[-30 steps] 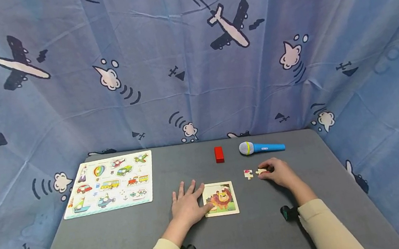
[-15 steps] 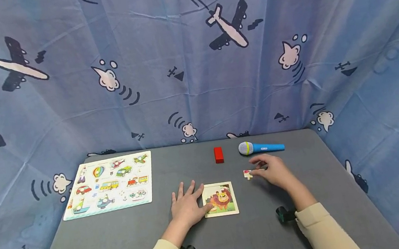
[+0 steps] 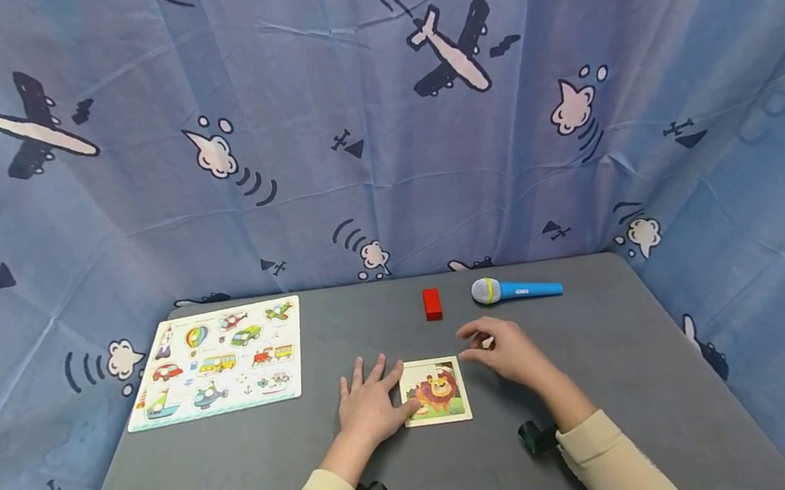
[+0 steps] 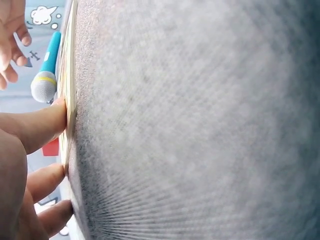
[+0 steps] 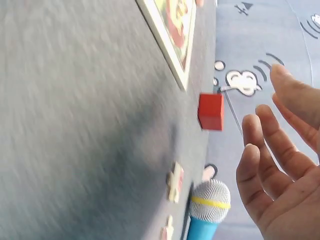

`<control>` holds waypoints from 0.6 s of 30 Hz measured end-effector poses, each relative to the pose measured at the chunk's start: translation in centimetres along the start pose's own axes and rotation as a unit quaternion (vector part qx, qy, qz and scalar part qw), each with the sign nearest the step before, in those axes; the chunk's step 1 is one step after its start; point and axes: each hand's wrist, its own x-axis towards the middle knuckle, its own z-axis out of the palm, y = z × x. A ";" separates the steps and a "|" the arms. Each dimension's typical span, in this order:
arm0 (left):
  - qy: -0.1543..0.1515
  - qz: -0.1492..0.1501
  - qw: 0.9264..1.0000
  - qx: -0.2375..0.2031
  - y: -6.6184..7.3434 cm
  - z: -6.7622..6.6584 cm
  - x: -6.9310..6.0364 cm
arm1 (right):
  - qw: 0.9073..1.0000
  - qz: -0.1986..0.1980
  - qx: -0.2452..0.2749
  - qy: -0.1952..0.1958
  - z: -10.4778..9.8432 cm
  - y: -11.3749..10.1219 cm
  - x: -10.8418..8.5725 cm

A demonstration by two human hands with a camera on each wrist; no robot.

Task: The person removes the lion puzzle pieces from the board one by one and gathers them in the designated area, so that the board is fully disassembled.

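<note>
A small square lion puzzle in a pale wooden frame lies at the middle of the table. My left hand rests with spread fingers at its left side, thumb on the frame; the left wrist view shows the thumb touching the edge. My right hand hovers near the puzzle's upper right corner. In the right wrist view this hand has loosely bent fingers and nothing between them. Two loose jigsaw pieces, one nearer and one lower, lie on the table below it.
A red block and a blue toy microphone with a grey head lie toward the back. At the left is a white picture board with colourful vehicles. A blue patterned curtain hangs behind the grey table.
My right hand has let go of the piece beside the other one and moved left toward the lion puzzle. The left hand stays where it was.
</note>
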 end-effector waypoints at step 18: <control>-0.005 0.001 1.000 -0.002 0.1 0.0 0.1 | 0.997 0.026 0.005 -0.068 4.7 -0.2 0.7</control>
